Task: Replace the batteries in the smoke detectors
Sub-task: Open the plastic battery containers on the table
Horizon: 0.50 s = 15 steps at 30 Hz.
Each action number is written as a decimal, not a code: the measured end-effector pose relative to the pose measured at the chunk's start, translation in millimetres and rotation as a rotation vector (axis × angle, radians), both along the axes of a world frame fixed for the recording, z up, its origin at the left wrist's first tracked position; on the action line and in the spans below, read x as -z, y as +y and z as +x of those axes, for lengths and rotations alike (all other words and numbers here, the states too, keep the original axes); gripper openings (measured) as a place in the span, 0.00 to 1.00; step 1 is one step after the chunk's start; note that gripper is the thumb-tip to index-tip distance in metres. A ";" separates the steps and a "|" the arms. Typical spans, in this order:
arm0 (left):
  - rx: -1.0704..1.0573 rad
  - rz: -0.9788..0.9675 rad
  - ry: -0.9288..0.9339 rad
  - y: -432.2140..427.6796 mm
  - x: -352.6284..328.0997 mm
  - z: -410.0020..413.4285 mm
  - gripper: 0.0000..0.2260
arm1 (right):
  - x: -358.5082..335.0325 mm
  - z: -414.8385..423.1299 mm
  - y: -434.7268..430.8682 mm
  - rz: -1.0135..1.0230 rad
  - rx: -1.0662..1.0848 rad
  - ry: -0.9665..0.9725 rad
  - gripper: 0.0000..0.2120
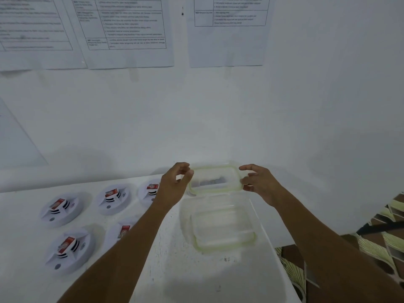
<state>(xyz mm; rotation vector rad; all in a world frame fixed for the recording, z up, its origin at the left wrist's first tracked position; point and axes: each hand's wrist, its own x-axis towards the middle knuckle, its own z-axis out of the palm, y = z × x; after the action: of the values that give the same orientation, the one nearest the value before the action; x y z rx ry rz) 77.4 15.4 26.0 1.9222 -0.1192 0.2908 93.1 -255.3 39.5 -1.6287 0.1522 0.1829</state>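
Several white round smoke detectors lie face down on the left of the white table (166,274), each with a red battery showing in its back, such as one (62,209) at far left and one (70,248) nearer me. At the table's far edge stands a clear plastic box with a green-rimmed lid (215,180); something dark shows blurred inside. My left hand (175,184) grips the lid's left end and my right hand (258,182) grips its right end. My left forearm hides part of two detectors.
A second clear green-rimmed container piece (218,226) lies on the table just in front of the box. The white wall with printed sheets (126,31) rises right behind. The table's right edge drops to a patterned floor (382,237).
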 end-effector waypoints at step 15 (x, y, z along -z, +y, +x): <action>0.229 0.151 0.294 5.7 9.3 27.4 0.43 | -28.8 -0.4 -59.5 0.090 0.233 -0.050 0.16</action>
<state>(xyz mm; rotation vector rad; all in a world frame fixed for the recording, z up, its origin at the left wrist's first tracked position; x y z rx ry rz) 104.8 21.1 16.7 2.0558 -0.1680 -0.1585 92.7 -314.8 68.3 -1.5109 0.2897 -0.0300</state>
